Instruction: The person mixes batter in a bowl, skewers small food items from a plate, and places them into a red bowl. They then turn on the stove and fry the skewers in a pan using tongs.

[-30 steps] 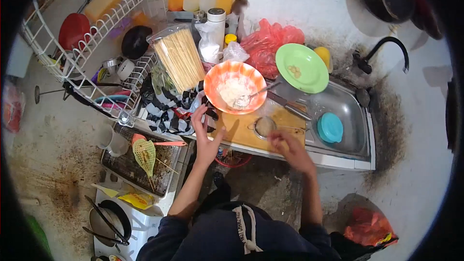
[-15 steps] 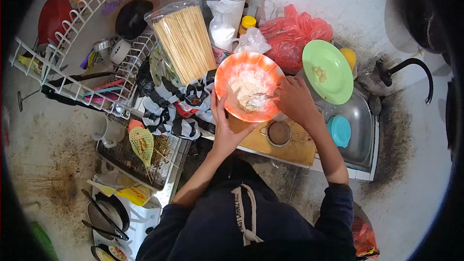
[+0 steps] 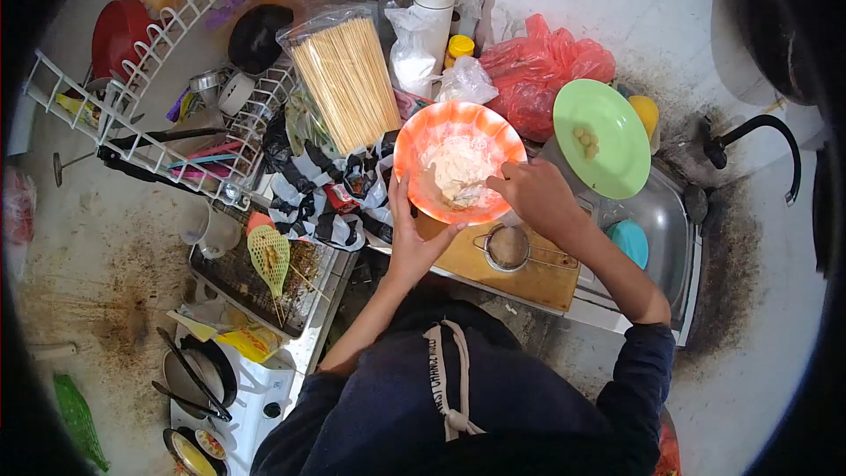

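An orange-and-white bowl [image 3: 414, 143] with a fluted rim holds a pale, floury mixture [image 3: 454, 161]. My left hand [image 3: 416, 247] grips the near left side of the bowl, thumb along the lower edge and fingers up the side. Over the right rim, my right hand [image 3: 539, 197] is closed around the handle of a metal spoon [image 3: 470, 195], its end down in the mixture. Just below the bowl, a small round strainer [image 3: 508, 248] rests on a wooden board [image 3: 458, 257].
A green plate [image 3: 608, 115] with small pale pieces stands right of the bowl, by the sink [image 3: 677, 238] and black tap [image 3: 758, 115]. Bagged skewers [image 3: 345, 84], a white bottle [image 3: 432, 26] and a red plastic bag [image 3: 546, 66] are behind. A dish rack [image 3: 132, 137] stands left.
My right hand has shifted the spoon through the mixture, and less white powder lies on it. The whole view has moved slightly; my left hand keeps its grip on the bowl.
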Motion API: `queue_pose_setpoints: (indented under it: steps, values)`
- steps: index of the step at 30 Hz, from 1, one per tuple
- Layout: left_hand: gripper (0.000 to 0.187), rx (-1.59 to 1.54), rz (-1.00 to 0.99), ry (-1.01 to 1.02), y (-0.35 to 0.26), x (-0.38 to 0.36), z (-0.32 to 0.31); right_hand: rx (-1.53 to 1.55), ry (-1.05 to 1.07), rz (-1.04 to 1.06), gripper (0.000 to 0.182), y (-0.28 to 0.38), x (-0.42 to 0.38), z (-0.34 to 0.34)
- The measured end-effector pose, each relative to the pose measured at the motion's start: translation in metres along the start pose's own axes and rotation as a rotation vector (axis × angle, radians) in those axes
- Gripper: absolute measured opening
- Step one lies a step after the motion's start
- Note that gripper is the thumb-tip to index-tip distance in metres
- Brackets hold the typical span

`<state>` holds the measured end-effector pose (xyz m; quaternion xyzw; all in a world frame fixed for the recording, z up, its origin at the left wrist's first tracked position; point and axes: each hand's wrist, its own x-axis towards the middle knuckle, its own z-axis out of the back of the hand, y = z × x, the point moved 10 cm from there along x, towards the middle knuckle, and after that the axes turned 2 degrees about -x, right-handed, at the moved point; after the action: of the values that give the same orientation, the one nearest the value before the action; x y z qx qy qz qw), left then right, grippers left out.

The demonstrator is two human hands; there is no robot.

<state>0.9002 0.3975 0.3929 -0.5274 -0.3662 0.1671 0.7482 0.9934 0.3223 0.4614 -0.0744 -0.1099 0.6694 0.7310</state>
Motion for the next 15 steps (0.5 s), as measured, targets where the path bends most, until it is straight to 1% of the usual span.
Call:
queue_pose_setpoints:
  steps: [5,7,11,13,15]
  values:
    - [0.097,0.038,-0.007,-0.01,-0.003,0.001,0.001,0.029,-0.122,0.078,0.018,0.001,-0.007,0.021]
    - [0.098,0.053,-0.002,-0.011,-0.004,0.001,0.002,0.065,-0.046,0.034,0.021,-0.004,-0.01,0.019]
    - [0.098,0.099,0.015,0.018,-0.006,0.001,0.0,0.059,0.014,0.017,0.024,0.0,-0.02,0.018]
    - [0.098,0.099,0.011,0.027,-0.007,0.001,-0.002,0.113,0.1,-0.063,0.027,-0.003,-0.024,0.012]
    - [0.098,0.099,-0.019,-0.006,-0.009,-0.001,-0.001,0.134,0.077,-0.072,0.028,-0.003,-0.026,0.018]
